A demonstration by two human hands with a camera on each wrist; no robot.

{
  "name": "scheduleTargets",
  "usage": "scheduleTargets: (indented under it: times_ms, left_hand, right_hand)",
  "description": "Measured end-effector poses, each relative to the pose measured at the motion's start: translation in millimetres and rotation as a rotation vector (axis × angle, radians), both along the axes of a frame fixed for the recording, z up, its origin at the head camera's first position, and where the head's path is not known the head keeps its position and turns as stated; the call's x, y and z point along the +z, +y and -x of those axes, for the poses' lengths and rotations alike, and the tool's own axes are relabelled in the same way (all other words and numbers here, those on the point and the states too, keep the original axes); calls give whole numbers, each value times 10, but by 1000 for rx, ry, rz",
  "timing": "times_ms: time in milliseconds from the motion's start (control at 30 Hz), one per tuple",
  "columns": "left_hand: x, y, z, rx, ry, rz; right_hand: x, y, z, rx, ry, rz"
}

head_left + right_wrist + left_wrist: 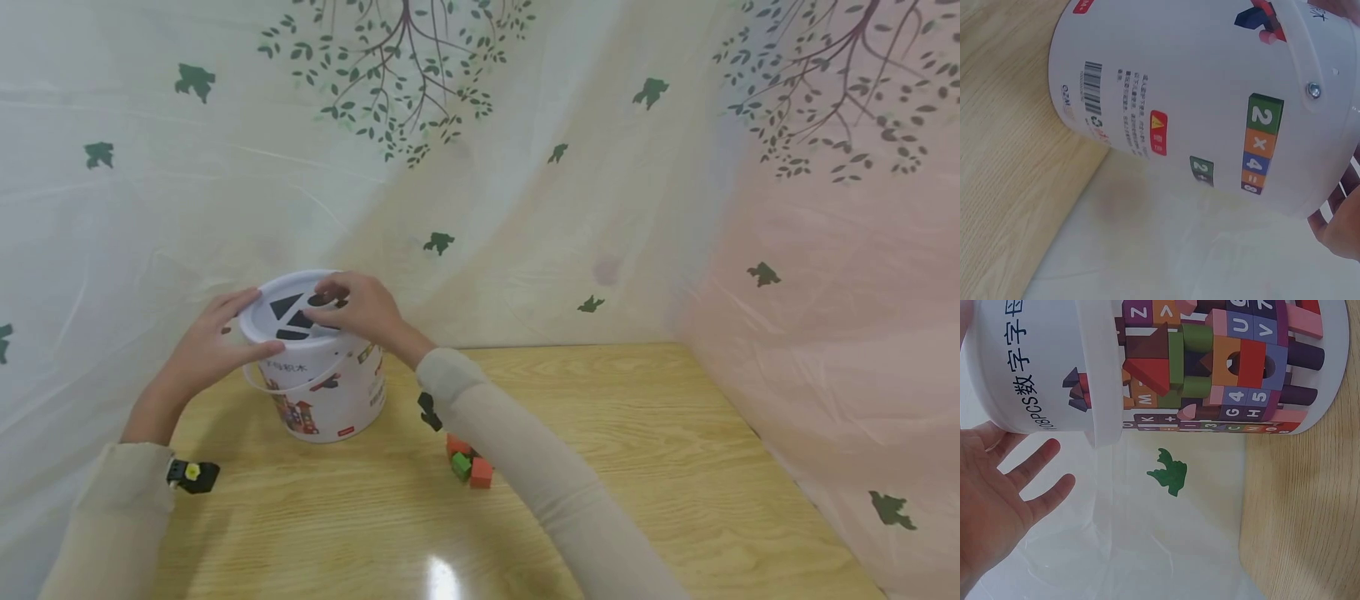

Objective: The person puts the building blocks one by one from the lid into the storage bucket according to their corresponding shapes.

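Observation:
A white bucket (330, 408) with printed toy-block pictures stands upright on the table, its lid (262, 321) on top with several dark shaped holes. My left hand (206, 342) rests at the lid's left rim, thumb toward the front; the left wrist view shows its fingers spread and fairly straight beside the bucket. Over the right part of the lid, my right hand (367, 312) has bent fingers and its thumb close to the holes. I cannot tell whether anything is between those fingertips. The right wrist view catches only part of this hand at the lid's edge.
Red blocks (482, 473) and a green block (461, 466) lie on the wooden table (637, 433) near my right forearm, which partly hides that group. A pale curtain (525, 225) with leaf prints hangs behind the table and along its right side. The bucket's handle (300, 389) hangs down in front.

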State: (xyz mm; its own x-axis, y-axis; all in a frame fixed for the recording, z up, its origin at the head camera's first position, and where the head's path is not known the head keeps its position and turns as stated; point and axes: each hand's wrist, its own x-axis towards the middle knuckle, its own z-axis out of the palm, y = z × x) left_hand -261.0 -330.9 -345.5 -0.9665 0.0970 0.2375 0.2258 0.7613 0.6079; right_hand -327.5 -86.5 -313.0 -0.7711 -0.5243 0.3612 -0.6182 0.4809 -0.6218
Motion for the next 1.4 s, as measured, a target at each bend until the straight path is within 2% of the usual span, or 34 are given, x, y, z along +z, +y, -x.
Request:
scheduleTargets:
  times_ms: [167,500,667,800,1033,1400]
  left_hand:
    - [4,3,-7,1,5,5]
    - [11,7,1,10,5,7]
    - [0,-2,9,9,6,5]
    - [-2,-5,9,12,4,5]
    - [12,9,-1,14,-4,9]
    - [58,11,3,3,-22,32]
  right_hand:
    - [16,92,35,-20,-13,-29]
    - [80,448,192,7,-1,-40]
    - [113,710,270,59,43,-75]
    - [76,938,324,72,83,-103]
    - [-129,1373,339,55,19,-139]
    - [-683,1935,225,67,-86,-197]
